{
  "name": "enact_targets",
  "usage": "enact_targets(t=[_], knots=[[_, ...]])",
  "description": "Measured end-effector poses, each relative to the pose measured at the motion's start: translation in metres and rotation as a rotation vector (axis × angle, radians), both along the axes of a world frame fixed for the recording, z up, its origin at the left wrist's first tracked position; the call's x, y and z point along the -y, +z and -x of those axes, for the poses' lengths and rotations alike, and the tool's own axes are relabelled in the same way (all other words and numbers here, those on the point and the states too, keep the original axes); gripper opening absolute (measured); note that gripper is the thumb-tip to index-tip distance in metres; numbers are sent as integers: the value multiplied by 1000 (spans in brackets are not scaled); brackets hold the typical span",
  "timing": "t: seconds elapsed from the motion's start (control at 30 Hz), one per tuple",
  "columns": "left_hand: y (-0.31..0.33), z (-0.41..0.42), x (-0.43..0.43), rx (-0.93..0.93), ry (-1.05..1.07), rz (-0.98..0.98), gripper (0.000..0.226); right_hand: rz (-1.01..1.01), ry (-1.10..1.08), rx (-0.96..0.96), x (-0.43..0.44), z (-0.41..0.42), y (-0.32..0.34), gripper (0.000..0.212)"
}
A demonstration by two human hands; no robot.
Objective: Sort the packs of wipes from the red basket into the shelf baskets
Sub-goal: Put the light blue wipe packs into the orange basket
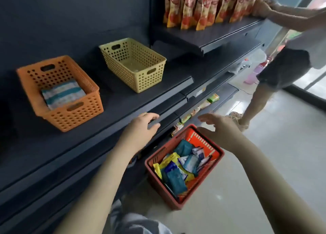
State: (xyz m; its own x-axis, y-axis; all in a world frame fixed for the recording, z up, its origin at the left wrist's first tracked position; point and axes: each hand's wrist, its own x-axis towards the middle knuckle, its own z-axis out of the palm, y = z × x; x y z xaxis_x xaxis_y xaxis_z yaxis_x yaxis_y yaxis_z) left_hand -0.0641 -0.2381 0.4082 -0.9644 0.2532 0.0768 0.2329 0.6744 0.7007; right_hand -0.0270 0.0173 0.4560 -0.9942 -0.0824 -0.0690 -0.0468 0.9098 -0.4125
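A red basket [214,165] stands on the floor below the shelf, holding several packs of wipes [176,179] in teal, blue, yellow and white. On the dark shelf sit an orange basket [84,110] with a striped teal-and-white pack [63,94] inside, and to its right a yellow basket [148,74] with nothing visible in it. My left hand [142,127] hovers at the shelf's front edge, fingers loosely bent, holding nothing. My right hand [220,127] is spread open above the far end of the red basket.
Another person [282,71] stands at the right, reaching to the upper shelf [211,37] lined with red-and-yellow pouches [208,6]. Small snack packs [195,112] lie on a lower shelf beside the red basket. Tiled floor [264,163] extends to the right.
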Motion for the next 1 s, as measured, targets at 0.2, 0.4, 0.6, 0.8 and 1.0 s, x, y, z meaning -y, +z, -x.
enact_targets(t=[0.2,0.4,0.6,0.8,1.0], knots=[[-93,-49,-49,306,-15,121,33,48,-92,289,-62,-32,-85,29],[-174,-49,-76,557,6,187,32,140,-175,455,-88,-16,-172,22],[-275,-22,-110,740,25,224,38,156,-228,581,-107,31,-284,24],[-384,-3,-150,922,205,141,58,77,-171,675,-127,81,-410,45],[-463,-20,-177,1064,412,142,92,-206,-65,611,-136,116,-496,49]])
